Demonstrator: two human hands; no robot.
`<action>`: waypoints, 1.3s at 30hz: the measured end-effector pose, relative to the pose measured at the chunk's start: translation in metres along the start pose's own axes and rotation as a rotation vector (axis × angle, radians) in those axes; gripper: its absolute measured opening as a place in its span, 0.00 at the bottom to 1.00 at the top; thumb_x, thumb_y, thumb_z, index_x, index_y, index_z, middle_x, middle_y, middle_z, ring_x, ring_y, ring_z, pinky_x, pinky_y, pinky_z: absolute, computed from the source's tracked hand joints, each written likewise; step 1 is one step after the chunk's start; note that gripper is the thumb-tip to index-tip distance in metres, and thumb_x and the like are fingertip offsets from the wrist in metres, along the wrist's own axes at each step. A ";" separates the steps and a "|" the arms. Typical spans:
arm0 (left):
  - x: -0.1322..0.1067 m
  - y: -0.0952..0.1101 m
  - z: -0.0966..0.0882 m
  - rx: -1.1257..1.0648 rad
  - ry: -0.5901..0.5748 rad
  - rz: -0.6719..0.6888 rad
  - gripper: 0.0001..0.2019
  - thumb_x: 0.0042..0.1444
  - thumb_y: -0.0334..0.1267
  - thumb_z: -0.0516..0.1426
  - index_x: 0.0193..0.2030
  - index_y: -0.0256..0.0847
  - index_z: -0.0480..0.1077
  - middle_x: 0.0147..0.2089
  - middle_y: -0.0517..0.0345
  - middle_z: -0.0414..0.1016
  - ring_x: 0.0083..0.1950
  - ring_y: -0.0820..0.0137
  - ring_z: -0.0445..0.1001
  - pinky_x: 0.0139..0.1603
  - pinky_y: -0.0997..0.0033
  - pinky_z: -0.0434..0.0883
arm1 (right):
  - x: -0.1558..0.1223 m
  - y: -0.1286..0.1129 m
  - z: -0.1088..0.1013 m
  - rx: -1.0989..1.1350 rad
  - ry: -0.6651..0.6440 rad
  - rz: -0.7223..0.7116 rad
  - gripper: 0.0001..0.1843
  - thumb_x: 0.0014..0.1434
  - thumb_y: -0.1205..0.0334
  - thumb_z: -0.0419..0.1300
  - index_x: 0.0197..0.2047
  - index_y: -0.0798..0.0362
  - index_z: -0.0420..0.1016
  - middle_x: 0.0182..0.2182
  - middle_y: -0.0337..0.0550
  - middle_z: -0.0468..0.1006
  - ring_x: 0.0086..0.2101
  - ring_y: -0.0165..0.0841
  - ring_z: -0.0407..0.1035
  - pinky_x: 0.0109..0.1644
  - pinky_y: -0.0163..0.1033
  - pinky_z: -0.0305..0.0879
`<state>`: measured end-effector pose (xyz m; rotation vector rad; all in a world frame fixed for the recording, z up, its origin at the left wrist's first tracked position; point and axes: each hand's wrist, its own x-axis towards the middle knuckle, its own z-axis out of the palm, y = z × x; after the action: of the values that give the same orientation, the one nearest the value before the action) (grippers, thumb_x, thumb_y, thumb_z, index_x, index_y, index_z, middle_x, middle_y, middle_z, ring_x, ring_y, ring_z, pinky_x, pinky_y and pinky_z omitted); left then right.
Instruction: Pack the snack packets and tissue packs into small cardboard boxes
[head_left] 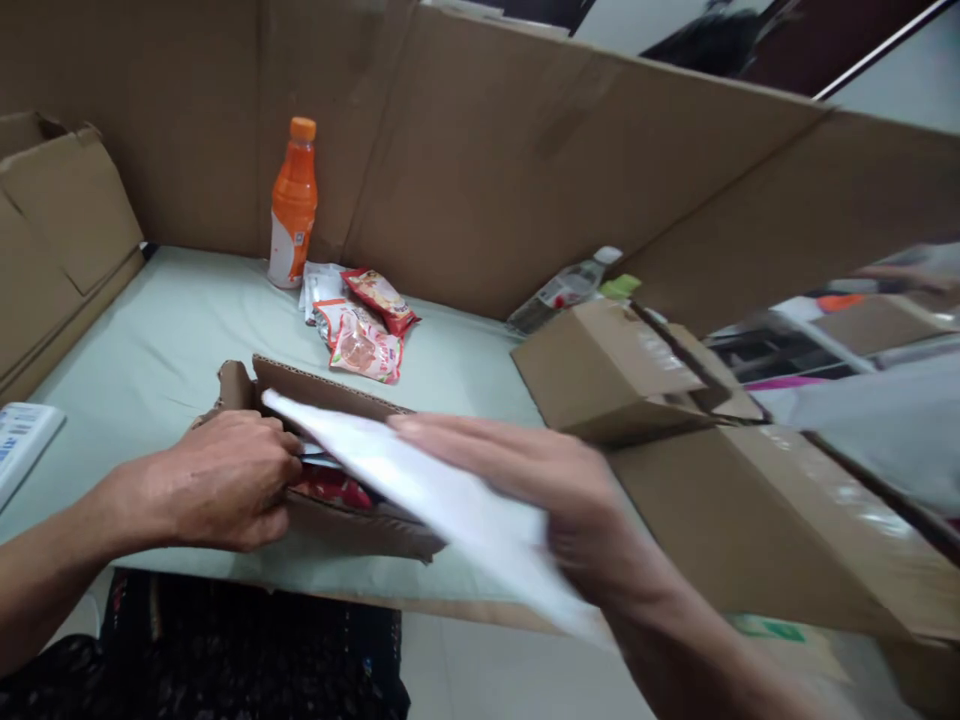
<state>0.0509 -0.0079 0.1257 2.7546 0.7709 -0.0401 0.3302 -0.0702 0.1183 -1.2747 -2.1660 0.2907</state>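
A small open cardboard box [360,528] lies on the pale green cloth near the table's front edge. My left hand [225,480] is closed at its left front corner, fingers curled over the wall, covering that part of the box. Inside, a red packet [334,487] and thin bluish-white edges show. My right hand [525,480], blurred by motion, grips a flat white sheet-like item [435,480]. This item slants over the box's right part, its far tip above the opening; its kind cannot be made out.
Behind the box lie several snack packets [367,345] and an upright orange bottle [294,205]. A clear bottle [566,290] leans at the back right. Cardboard boxes [750,530] line the right side, another box [67,220] the left. A white labelled object [26,445] rests at the left edge.
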 end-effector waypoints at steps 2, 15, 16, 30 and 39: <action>0.001 0.006 -0.003 0.066 -0.089 -0.049 0.06 0.51 0.33 0.59 0.31 0.41 0.79 0.34 0.52 0.83 0.36 0.59 0.80 0.40 0.60 0.76 | 0.028 -0.015 0.018 -0.166 -0.350 0.015 0.16 0.67 0.65 0.57 0.54 0.47 0.80 0.47 0.46 0.85 0.43 0.40 0.80 0.43 0.43 0.75; 0.000 0.008 -0.006 0.170 -0.171 -0.054 0.05 0.52 0.32 0.60 0.26 0.40 0.75 0.29 0.55 0.81 0.32 0.59 0.80 0.35 0.61 0.74 | 0.106 -0.028 0.083 -0.372 -0.997 0.048 0.17 0.70 0.70 0.52 0.53 0.58 0.80 0.45 0.54 0.86 0.43 0.40 0.80 0.44 0.39 0.71; -0.003 0.007 -0.005 0.166 -0.125 -0.027 0.04 0.52 0.32 0.60 0.27 0.40 0.75 0.30 0.55 0.81 0.33 0.59 0.80 0.36 0.60 0.75 | 0.102 -0.026 0.078 -0.353 -0.991 0.051 0.17 0.71 0.69 0.52 0.55 0.57 0.79 0.45 0.52 0.86 0.43 0.39 0.80 0.44 0.39 0.71; -0.055 -0.026 0.066 -0.295 0.710 -0.091 0.23 0.67 0.39 0.57 0.67 0.45 0.63 0.63 0.48 0.76 0.65 0.58 0.74 0.68 0.54 0.72 | 0.021 0.015 0.031 -0.297 0.084 0.077 0.16 0.68 0.61 0.57 0.55 0.52 0.80 0.51 0.52 0.83 0.47 0.46 0.78 0.52 0.53 0.74; -0.032 -0.018 0.066 -0.068 0.804 -0.283 0.24 0.68 0.35 0.57 0.69 0.47 0.61 0.65 0.46 0.68 0.67 0.55 0.71 0.66 0.50 0.73 | -0.003 0.014 0.031 -0.030 -0.137 -0.042 0.22 0.74 0.49 0.51 0.56 0.51 0.81 0.55 0.50 0.82 0.53 0.42 0.76 0.56 0.49 0.73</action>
<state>0.0176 -0.0276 0.0605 2.5281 1.3037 1.0606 0.3226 -0.0621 0.0860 -1.2560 -2.3178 0.3390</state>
